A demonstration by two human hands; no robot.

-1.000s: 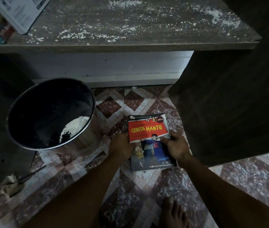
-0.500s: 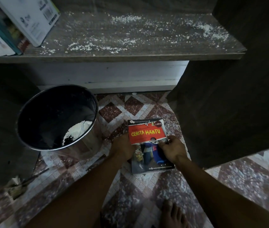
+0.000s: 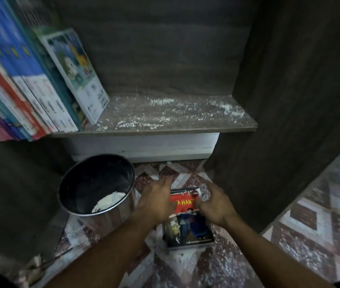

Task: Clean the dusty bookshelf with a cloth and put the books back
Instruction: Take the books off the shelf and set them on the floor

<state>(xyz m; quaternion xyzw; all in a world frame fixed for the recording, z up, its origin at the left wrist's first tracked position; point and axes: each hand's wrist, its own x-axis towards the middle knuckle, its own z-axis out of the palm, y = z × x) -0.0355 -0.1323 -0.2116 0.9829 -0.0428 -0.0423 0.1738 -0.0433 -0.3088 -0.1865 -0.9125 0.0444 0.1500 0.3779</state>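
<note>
The shelf (image 3: 185,125) keeps its white dust (image 3: 160,100), unwiped; one book (image 3: 190,231) lies on the floor (image 3: 217,267). The left hand (image 3: 156,202) has its fingers spread wide; the right hand (image 3: 214,204) curls over the cover, grip unclear.

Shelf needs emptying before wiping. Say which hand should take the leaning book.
Left, probably. The left hand is open and nearer the leaning book; the right hand is farther right, over the floor book.

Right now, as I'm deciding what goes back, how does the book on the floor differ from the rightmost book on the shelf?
The floor book lies flat, cover up, on the tiles; the shelf book stands tilted, leaning left on the row of books. The floor book has a red band with yellow lettering; the shelf book's cover is pale. Both have illustrated covers.
</note>
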